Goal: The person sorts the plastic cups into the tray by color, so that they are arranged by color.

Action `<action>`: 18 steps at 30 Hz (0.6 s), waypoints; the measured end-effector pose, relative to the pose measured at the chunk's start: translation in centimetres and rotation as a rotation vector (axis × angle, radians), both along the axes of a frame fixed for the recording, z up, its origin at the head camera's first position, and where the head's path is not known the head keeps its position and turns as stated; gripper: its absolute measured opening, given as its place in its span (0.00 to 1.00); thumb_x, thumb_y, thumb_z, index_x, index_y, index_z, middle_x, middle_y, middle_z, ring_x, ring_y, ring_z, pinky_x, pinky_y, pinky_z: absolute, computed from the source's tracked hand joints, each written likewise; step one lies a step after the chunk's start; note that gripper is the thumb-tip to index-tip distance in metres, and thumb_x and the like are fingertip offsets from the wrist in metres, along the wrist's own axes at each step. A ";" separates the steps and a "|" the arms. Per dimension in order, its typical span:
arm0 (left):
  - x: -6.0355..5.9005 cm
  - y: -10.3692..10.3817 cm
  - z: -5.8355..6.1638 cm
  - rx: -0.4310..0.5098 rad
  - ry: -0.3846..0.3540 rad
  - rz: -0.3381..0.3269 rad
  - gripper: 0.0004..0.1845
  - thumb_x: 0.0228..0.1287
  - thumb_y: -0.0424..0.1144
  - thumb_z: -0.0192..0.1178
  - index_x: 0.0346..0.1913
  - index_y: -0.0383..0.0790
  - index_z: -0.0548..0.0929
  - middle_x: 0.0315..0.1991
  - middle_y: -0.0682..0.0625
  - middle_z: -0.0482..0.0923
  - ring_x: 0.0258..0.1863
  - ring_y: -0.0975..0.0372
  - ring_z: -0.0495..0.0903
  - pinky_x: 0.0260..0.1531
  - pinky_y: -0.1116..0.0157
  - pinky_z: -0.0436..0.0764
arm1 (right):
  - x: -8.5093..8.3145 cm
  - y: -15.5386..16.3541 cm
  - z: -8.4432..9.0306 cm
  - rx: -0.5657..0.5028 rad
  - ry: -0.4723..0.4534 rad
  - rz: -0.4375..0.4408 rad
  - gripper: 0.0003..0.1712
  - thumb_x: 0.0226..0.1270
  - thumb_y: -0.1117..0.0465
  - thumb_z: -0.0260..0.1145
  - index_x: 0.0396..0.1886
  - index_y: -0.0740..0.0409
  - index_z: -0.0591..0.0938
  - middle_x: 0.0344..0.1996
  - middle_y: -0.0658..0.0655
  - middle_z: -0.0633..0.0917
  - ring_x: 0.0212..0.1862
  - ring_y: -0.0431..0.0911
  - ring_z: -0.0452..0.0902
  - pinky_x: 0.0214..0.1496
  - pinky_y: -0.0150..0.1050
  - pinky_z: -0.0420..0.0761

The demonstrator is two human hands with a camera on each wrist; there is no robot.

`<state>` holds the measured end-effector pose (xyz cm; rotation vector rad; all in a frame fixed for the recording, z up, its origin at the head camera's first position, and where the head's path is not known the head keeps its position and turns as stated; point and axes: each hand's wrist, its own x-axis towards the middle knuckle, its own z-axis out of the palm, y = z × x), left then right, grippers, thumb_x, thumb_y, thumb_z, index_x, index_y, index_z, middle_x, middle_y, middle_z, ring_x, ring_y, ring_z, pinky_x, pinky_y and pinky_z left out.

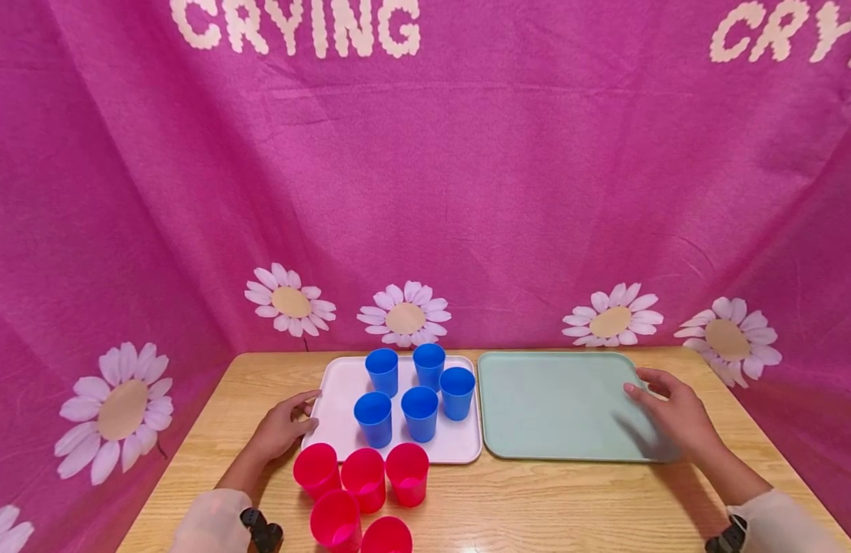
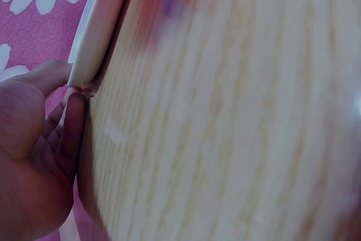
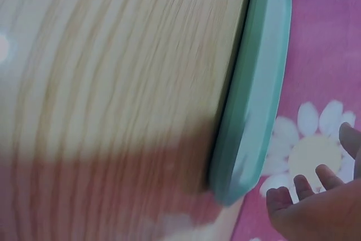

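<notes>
Two trays lie side by side on the wooden table (image 1: 577, 507). One is a white tray (image 1: 460, 449) and one is a green tray (image 1: 536, 407). Both are flat with round corners. Five blue cups (image 1: 420, 412) stand in the white tray. Nothing sits in the green tray. Five red cups (image 1: 363, 480) stand on the table just in front of the white tray. My left hand (image 1: 283, 426) touches the left edge of the white tray with loose fingers. My right hand (image 1: 674, 415) is over the right edge of the green tray, fingers spread, holding nothing.
</notes>
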<state>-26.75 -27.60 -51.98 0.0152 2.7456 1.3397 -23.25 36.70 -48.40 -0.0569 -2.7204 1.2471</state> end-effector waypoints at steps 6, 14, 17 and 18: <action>0.1 0.0 0.0 -0.001 0.007 -0.001 0.30 0.67 0.28 0.65 0.72 0.38 0.74 0.46 0.43 0.76 0.47 0.53 0.72 0.36 0.69 0.77 | -0.2 2.5 -0.6 -0.007 -0.103 -0.019 0.42 0.80 0.44 0.59 0.75 0.73 0.62 0.71 0.81 0.63 0.69 0.76 0.62 0.65 0.68 0.71; 0.1 0.1 0.0 -0.003 0.007 0.003 0.30 0.67 0.29 0.66 0.72 0.38 0.75 0.47 0.44 0.76 0.49 0.53 0.72 0.40 0.68 0.77 | -1.3 5.2 -0.9 -0.091 -0.316 0.114 0.40 0.81 0.50 0.59 0.77 0.74 0.57 0.71 0.83 0.61 0.67 0.73 0.68 0.59 0.54 0.83; 0.1 0.1 -0.1 0.003 0.006 0.003 0.30 0.67 0.29 0.66 0.72 0.39 0.75 0.47 0.44 0.76 0.48 0.53 0.72 0.39 0.68 0.77 | -1.9 6.1 -1.1 -0.135 -0.371 0.158 0.39 0.80 0.55 0.60 0.77 0.74 0.56 0.71 0.83 0.62 0.67 0.70 0.70 0.59 0.51 0.83; 0.1 0.1 -0.1 0.000 0.006 0.004 0.30 0.67 0.29 0.66 0.72 0.39 0.75 0.47 0.44 0.76 0.48 0.53 0.72 0.38 0.69 0.77 | -2.0 6.3 -1.1 -0.154 -0.385 0.167 0.39 0.80 0.57 0.60 0.77 0.74 0.56 0.71 0.83 0.62 0.66 0.69 0.71 0.59 0.52 0.83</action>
